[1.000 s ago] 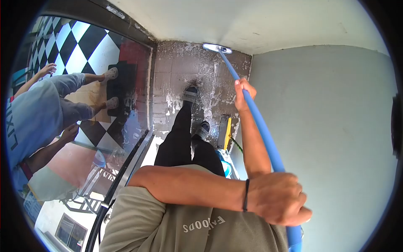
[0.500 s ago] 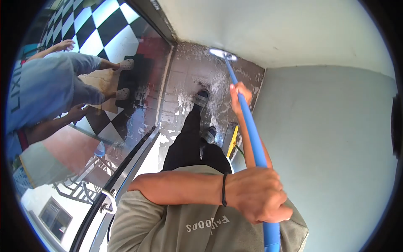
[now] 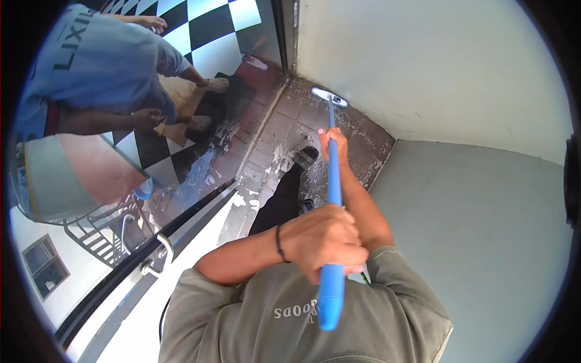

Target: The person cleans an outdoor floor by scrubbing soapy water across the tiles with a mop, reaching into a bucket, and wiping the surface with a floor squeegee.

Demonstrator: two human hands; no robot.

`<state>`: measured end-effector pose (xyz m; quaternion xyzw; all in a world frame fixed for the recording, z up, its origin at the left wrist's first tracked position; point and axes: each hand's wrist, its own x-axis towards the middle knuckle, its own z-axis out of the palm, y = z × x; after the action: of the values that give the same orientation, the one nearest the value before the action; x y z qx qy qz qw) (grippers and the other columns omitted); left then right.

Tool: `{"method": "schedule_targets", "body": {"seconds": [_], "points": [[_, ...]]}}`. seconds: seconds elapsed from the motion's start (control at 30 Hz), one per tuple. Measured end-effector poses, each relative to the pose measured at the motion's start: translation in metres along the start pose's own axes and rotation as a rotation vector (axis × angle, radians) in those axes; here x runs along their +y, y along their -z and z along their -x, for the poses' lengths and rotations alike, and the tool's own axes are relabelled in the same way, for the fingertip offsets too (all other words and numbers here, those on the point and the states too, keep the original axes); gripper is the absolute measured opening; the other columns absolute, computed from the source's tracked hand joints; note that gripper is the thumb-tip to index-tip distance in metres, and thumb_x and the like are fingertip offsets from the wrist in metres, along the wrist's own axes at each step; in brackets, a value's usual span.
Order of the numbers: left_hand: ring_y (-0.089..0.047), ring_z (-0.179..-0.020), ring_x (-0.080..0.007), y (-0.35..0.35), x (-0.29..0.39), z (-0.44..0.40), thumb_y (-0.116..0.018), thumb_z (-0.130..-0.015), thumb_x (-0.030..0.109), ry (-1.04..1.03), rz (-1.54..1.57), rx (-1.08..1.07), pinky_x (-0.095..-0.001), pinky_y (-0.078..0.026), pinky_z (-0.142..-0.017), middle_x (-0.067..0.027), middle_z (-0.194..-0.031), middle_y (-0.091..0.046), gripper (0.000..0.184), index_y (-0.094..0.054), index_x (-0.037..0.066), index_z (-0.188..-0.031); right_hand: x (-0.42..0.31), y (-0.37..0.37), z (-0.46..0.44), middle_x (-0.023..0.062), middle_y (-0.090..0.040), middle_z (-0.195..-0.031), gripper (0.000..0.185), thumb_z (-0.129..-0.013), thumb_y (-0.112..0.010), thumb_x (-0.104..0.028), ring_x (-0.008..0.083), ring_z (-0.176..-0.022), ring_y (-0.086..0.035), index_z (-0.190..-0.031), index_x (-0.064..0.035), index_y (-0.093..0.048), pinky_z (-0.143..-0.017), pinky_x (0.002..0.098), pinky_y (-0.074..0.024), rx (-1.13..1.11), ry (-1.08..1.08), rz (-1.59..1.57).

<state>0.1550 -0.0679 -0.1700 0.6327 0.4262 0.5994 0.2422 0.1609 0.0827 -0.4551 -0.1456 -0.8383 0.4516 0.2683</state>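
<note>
A long-handled floor scrubber with a thick blue pole runs away from my chest down to the floor. Its flat, pale head rests by the foot of the wall near the corner; the underside is hidden. My left hand, with a black band at the wrist, wraps the pole near its rounded top end. Farther down, my right hand is closed around the same pole. Whitish patches and wet marks cover the brown tiled floor around my sandalled feet.
Pale walls enclose the right and far sides. On the left is a glass door with a white handle. Through the glass show a person in blue-grey clothes, checkered tiles and a metal railing.
Both hands have swung the pole's upper part leftward, and its top end now shows. The scrubber head stays near the wall base. My view has shifted, and the yellow item near my feet is hidden.
</note>
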Motion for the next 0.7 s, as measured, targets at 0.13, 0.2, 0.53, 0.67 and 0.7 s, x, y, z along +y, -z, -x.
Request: {"method": "schedule_targets", "body": {"seconds": [0.13, 0.2, 0.53, 0.67, 0.7], "points": [[-0.04, -0.044, -0.0247, 0.038, 0.067, 0.036, -0.073, -0.066, 0.02, 0.081, -0.044, 0.152, -0.0354, -0.031, -0.044, -0.0057, -0.052, -0.038, 0.037, -0.04, 0.007, -0.055, -0.044, -0.024, 0.009, 0.0107, -0.047, -0.059, 0.036, -0.082, -0.066, -0.015, 0.0303, -0.06, -0.046, -0.057, -0.0056, -0.042, -0.057, 0.042, -0.0351, -0.137, 0.07, -0.026], [-0.043, -0.046, -0.023, 0.046, 0.096, 0.048, -0.081, -0.061, 0.023, 0.124, -0.027, 0.372, -0.0328, -0.032, -0.044, -0.0057, -0.056, -0.044, 0.041, -0.044, 0.007, -0.056, -0.063, -0.037, 0.006, 0.0104, -0.048, -0.06, 0.035, -0.083, -0.065, -0.017, 0.0303, -0.065, -0.047, -0.058, -0.0058, -0.044, -0.06, 0.0426, -0.0355, -0.175, 0.105, 0.003], [-0.036, -0.049, -0.0139, -0.01, 0.07, 0.113, -0.053, -0.092, 0.031, -0.031, -0.307, 1.043, -0.0312, -0.035, -0.055, 0.0002, -0.051, -0.038, 0.04, -0.037, 0.012, -0.06, -0.031, -0.104, -0.002, 0.0087, -0.058, -0.077, 0.036, -0.084, -0.063, -0.035, 0.0304, -0.087, -0.055, -0.064, -0.0065, -0.053, -0.078, 0.0441, -0.0405, -0.329, 0.009, 0.156], [-0.035, -0.047, -0.0152, -0.028, 0.076, 0.163, -0.047, -0.091, 0.019, 0.023, -0.24, 1.133, -0.0323, -0.031, -0.051, -0.0015, -0.049, -0.037, 0.036, -0.036, 0.01, -0.058, -0.01, -0.127, 0.016, 0.0097, -0.061, -0.079, 0.037, -0.085, -0.059, -0.041, 0.0296, -0.086, -0.056, -0.069, -0.0069, -0.062, -0.079, 0.0447, -0.0415, -0.481, 0.174, 0.223], [-0.035, -0.046, -0.0161, -0.033, 0.079, 0.172, -0.048, -0.09, 0.017, 0.029, -0.244, 1.174, -0.0325, -0.031, -0.05, -0.0023, -0.048, -0.037, 0.035, -0.036, 0.009, -0.057, -0.013, -0.131, 0.024, 0.0099, -0.061, -0.078, 0.037, -0.085, -0.059, -0.04, 0.0296, -0.085, -0.057, -0.068, -0.0068, -0.062, -0.08, 0.0441, -0.0413, -0.559, 0.164, 0.205]]}}
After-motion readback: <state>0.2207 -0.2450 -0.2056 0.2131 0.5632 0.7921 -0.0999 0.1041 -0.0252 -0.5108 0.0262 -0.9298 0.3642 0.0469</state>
